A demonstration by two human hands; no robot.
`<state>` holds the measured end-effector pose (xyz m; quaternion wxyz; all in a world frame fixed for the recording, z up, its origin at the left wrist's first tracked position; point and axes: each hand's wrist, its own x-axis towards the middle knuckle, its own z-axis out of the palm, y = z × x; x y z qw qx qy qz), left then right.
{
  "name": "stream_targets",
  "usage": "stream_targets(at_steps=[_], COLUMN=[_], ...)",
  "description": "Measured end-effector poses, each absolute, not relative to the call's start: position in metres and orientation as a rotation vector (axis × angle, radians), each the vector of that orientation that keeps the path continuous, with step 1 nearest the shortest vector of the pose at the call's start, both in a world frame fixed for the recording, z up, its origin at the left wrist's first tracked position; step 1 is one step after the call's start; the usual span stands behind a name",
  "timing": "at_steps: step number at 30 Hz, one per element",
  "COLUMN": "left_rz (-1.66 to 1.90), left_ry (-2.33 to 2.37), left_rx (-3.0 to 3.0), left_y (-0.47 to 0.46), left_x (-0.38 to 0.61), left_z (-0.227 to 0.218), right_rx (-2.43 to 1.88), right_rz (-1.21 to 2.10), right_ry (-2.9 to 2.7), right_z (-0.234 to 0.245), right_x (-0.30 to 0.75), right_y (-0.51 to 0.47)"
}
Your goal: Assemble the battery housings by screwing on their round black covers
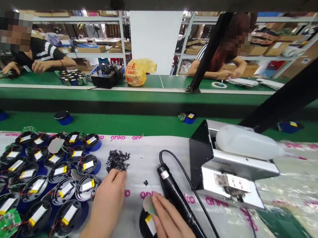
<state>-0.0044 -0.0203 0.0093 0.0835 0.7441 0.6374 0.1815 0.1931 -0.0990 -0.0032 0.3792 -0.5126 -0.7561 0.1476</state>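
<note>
My left hand (109, 202) reaches to the near edge of a pile of small black pieces (117, 160). Its fingers are bent and pressed together; their tips are hidden, so what they pinch cannot be made out. My right hand (178, 230) holds a thin round circuit board (150, 205) between thumb and fingers, grey side showing. Below the board, partly covered by my hand, sits a round black housing (144, 228) with a silver and yellow battery (151, 225) in it. Two loose black pieces (146, 182) lie between my hands.
Rows of blue-sided housings with batteries (61, 170) fill the left side. A black corded electric screwdriver (184, 212) lies beside my right hand. Behind it stands a metal device (233, 179) bearing a white squeeze bottle (246, 142). Beyond the green belt (136, 116), two people sit working.
</note>
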Motion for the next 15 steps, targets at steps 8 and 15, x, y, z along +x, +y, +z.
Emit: stream_targets(at_steps=[8, 15], left_rz=[0.296, 0.288], left_ry=[2.122, 1.961], left_rx=[2.359, 2.433], left_y=[-0.014, -0.004], left_x=[0.007, -0.002], left_z=[0.000, 0.012], right_rx=[-1.235, -1.270], right_rz=[0.362, 0.376], right_ry=[-1.932, -1.937], right_z=[-0.002, -0.001], right_x=[0.197, 0.203], right_y=[-0.101, -0.102])
